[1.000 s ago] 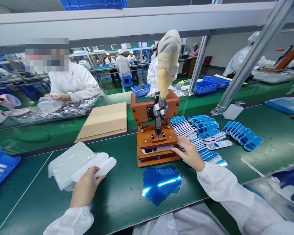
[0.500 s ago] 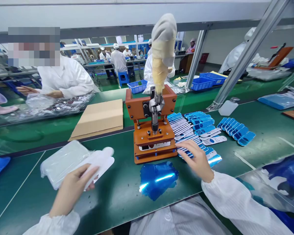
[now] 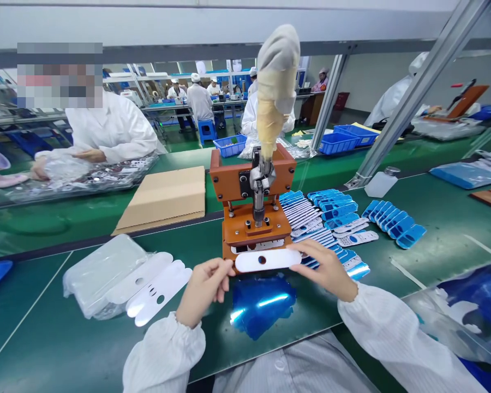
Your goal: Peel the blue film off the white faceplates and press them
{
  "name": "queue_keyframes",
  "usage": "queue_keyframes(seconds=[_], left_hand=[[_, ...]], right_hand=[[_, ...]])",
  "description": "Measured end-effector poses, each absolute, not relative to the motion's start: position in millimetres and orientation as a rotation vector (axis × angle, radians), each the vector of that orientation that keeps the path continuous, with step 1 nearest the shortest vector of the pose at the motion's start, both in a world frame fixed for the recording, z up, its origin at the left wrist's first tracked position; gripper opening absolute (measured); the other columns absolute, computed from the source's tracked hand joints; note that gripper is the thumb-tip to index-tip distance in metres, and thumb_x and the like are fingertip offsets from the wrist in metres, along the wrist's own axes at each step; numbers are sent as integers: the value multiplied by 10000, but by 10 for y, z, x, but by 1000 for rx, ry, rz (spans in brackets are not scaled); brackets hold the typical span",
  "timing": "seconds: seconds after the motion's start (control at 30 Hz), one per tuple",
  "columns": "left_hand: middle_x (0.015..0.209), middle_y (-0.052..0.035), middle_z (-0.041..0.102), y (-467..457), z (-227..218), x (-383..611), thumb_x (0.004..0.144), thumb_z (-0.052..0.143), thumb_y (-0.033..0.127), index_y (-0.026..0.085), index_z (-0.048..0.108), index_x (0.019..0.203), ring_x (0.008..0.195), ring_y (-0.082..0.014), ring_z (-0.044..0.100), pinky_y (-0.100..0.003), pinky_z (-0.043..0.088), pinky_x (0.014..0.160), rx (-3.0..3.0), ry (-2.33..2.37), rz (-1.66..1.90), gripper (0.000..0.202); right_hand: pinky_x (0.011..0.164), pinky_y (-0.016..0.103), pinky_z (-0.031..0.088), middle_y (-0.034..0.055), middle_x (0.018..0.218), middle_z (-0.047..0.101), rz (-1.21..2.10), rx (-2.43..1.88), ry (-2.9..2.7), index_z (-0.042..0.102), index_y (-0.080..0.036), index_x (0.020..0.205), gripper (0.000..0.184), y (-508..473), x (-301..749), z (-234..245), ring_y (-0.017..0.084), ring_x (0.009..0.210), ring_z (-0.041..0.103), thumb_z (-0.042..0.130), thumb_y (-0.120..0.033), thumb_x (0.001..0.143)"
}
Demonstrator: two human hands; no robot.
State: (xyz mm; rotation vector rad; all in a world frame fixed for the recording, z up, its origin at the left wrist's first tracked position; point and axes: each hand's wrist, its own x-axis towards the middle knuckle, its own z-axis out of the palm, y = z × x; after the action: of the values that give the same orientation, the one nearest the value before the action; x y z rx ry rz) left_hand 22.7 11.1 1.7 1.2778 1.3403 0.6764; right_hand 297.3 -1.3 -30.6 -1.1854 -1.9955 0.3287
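A long white panel [image 3: 278, 260] with rounded ends and one dark round hole is held level in front of the orange hand press [image 3: 253, 210]. My left hand [image 3: 204, 286] pinches its left end, and my right hand [image 3: 325, 267] grips the right end between thumb and fingers. Inside the press's slot lies another white piece [image 3: 265, 246], partly hidden. The press's upright lever [image 3: 276, 87] is wrapped in cloth. Left of my left hand, several similar white panels [image 3: 159, 292] are fanned beside a plastic-wrapped white stack [image 3: 106, 273].
Blue film [image 3: 264, 305] lies before the press. Right of it are rows of blue-filmed panels [image 3: 339, 210] and printed remote-control faceplates [image 3: 358, 238]. A cardboard sheet [image 3: 163, 196] and a white bottle [image 3: 382, 183] stand farther back. A co-worker [image 3: 110, 125] sits across the bench.
My left hand has moved right from the white panels to the front of the press. A single panel now spans both hands. My right hand has closed on its right end.
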Motion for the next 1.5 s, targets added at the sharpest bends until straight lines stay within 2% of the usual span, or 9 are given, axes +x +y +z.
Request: queue_keyframes(seconds=[0.13,0.27,0.43,0.63,0.77,1.0,1.27,1.4,1.5], left_hand=[[576,12,528,153,-82,136,808,504,517,145,594,738,476,-69,467,-175,361,436,1311,1523,1025,389],[917,-72,642,168,-259,180,843,477,455,179,622,1021,695,-131,578,-217,460,529,1494,1559,1123,359],[1169,-67,589,201,-448,236,883,448,366,234,562,1166,904,-154,601,-249,531,675,1725,1494,1163,332],[1181,-69,574,221,-511,244,903,421,325,236,547,1174,952,-155,594,-234,540,672,1826,1500,1180,312],[1175,-72,575,208,-509,248,905,414,314,229,592,1131,1021,-183,582,-278,538,765,1931,1508,1163,300],[1162,-73,608,213,-529,223,903,434,285,212,636,1103,864,-152,637,-222,532,667,2534,1705,1027,294],[1215,-72,560,214,-635,217,898,447,272,238,599,1162,906,-156,619,-235,541,698,2456,1657,1135,307],[1278,-85,519,207,-723,158,899,439,257,255,437,1320,911,-151,608,-225,529,641,2195,1504,1248,420],[1213,-96,545,234,-742,100,897,442,285,226,493,1245,809,-135,597,-234,511,598,2011,1491,1322,357]], right_hand=[[796,386,497,97,980,608,285,-1274,-1967,639,-207,1029,312,242,3089,-329,240,952,557,580,-444,835],[836,425,476,104,993,583,315,-1275,-2017,649,-201,983,346,426,3015,-358,256,964,538,558,-498,831],[883,426,467,97,1119,558,395,-1291,-2050,642,-223,1060,349,506,2930,-390,264,1064,502,558,-479,838],[916,432,468,90,1196,534,416,-1326,-2060,640,-225,1087,354,512,2921,-400,272,1121,486,574,-460,831],[901,430,483,93,1186,546,375,-1336,-2071,643,-220,1081,363,529,2912,-388,276,1113,503,586,-466,821],[865,400,501,97,1130,567,332,-1305,-2050,647,-213,1048,319,489,2918,-414,253,1075,525,554,-446,850],[997,525,382,83,1326,476,-13,-1335,-2159,661,-261,1077,271,216,2985,-499,306,1281,373,539,-392,874],[887,390,502,93,1071,615,78,-1212,-1796,664,-201,985,201,381,3023,-107,211,1040,577,491,-272,909],[859,306,523,64,1030,631,23,-1018,-1513,598,-178,1083,212,522,2850,624,146,961,615,486,-232,911]])
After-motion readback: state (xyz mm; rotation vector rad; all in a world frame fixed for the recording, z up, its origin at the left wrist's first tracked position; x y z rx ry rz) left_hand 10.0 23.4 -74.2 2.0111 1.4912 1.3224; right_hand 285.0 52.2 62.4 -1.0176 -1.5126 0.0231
